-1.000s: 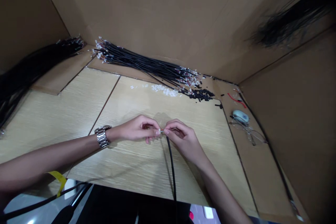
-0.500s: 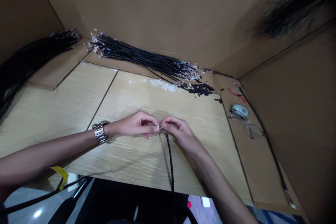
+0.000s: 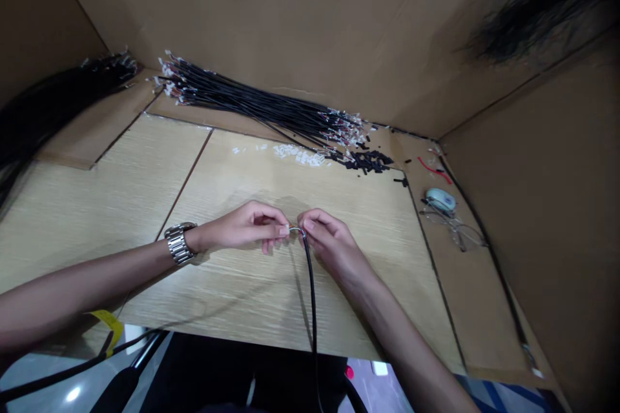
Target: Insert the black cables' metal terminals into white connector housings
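Observation:
Over the middle of the wooden table, my left hand (image 3: 256, 226) pinches the tip of the thin coloured wires (image 3: 296, 229) coming out of a black cable (image 3: 311, 290). A small white connector seems to be under its fingertips, mostly hidden. My right hand (image 3: 329, 239) is closed on the wires at the cable's stripped end, thumb against forefinger. The cable hangs from there over the front edge of the table. A metal watch (image 3: 179, 243) is on my left wrist.
Along the back lie a bundle of black cables (image 3: 252, 100), loose white connectors (image 3: 300, 155) and short black tube pieces (image 3: 371, 161). Another cable bundle (image 3: 58, 97) is at left. Glasses (image 3: 460, 232) and a pale blue case (image 3: 440, 200) lie at right. Cardboard walls (image 3: 290, 13) surround the table.
My left hand has drawn slightly leftward, and a little more of the wires shows between the hands. The view has shifted slightly.

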`<state>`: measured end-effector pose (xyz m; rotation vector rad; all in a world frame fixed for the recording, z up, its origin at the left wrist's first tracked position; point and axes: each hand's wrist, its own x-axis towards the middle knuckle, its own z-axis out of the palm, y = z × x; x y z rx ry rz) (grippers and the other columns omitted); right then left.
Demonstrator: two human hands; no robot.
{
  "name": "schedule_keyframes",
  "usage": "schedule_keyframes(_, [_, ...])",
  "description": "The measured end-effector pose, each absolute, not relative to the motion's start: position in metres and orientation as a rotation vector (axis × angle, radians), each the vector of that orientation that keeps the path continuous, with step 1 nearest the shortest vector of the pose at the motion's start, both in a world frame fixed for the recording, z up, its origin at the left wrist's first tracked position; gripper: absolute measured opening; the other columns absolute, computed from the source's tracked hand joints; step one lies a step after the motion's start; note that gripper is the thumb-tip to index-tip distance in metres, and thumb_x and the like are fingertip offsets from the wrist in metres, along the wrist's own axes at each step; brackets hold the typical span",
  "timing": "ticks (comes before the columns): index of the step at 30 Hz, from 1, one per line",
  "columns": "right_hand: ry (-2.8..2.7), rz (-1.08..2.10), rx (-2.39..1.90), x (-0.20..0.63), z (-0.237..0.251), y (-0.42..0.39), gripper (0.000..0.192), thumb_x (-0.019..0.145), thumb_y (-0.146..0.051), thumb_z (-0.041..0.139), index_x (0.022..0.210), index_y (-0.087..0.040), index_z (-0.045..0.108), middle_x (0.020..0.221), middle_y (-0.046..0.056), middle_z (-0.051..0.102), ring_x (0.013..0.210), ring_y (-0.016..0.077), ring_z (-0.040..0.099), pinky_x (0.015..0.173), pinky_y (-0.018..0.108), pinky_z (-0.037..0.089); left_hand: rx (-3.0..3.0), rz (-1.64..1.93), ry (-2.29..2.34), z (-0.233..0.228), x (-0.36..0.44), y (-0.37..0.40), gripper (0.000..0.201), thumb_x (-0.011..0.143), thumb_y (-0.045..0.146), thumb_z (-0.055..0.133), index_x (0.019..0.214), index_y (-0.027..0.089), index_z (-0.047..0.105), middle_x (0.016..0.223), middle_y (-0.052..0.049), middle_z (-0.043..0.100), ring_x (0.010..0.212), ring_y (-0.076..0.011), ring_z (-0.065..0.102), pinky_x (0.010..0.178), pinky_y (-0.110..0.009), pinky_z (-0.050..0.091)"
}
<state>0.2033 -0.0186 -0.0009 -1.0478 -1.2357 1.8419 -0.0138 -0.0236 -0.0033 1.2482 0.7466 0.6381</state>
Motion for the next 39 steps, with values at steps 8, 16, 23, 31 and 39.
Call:
schedule_keyframes(8, [-1.245, 1.825, -1.085, 0.202, -0.0012, -0.019, 0.018, 0.081, -0.037, 0.073, 0.083, -0.02, 0.068, 0.073, -0.001, 0.058, 0.065, 0.0119, 0.049, 0.061, 0.025, 0.037, 1.197, 0.68, 0.73, -0.0024, -0.0115, -0.0228, 0.022, 0.09, 0.033, 0.065, 0.089, 0.011, 0.067, 0.073, -0.001, 0.064, 0.06, -0.0084, 0.061, 0.056, -0.019, 0.054])
schedule_keyframes(16, [-1.353, 1.628, -1.136, 0.2028, 0.0038, -0.0181, 0.022, 0.082, -0.035, 0.073, 0.1, -0.023, 0.069, 0.078, -0.002, 0.06, 0.066, 0.0109, 0.052, 0.059, 0.023, 0.041, 1.211, 0.656, 0.758, -0.002, -0.0105, -0.0236, 0.023, 0.09, 0.034, 0.064, 0.089, 0.011, 0.066, 0.072, -0.001, 0.064, 0.06, -0.0089, 0.061, 0.056, -0.02, 0.054])
schedule_keyframes(23, [-1.625, 1.31, -1.116, 0.2032, 0.0, -0.0213, 0.023, 0.09, -0.031, 0.064, 0.111, -0.025, 0.07, 0.093, 0.003, 0.069, 0.08, 0.0137, 0.062, 0.07, 0.026, 0.049, 1.211, 0.659, 0.748, -0.0037, -0.0108, -0.0232, 0.023, 0.091, 0.034, 0.063, 0.09, 0.012, 0.066, 0.073, -0.001, 0.064, 0.059, -0.0081, 0.061, 0.057, -0.02, 0.053])
schedule_keyframes(31, [-1.732, 1.208, -1.12, 0.2046, 0.0012, -0.0207, 0.018, 0.089, -0.03, 0.063, 0.103, -0.023, 0.072, 0.102, 0.005, 0.071, 0.088, 0.0173, 0.065, 0.075, 0.029, 0.05, 1.207, 0.666, 0.752, -0.0012, -0.0096, -0.0237, 0.024, 0.091, 0.035, 0.064, 0.089, 0.012, 0.066, 0.071, -0.001, 0.063, 0.06, -0.009, 0.06, 0.056, -0.02, 0.053])
schedule_keyframes(39, [-1.484, 1.615, -1.183, 0.2071, 0.0025, -0.0128, 0.023, 0.078, -0.039, 0.075, 0.084, -0.018, 0.068, 0.07, 0.0, 0.06, 0.061, 0.0113, 0.051, 0.055, 0.024, 0.041, 1.2, 0.69, 0.781, 0.0017, -0.0103, -0.0228, 0.023, 0.091, 0.034, 0.063, 0.087, 0.011, 0.065, 0.073, -0.001, 0.064, 0.059, -0.0088, 0.06, 0.057, -0.021, 0.054])
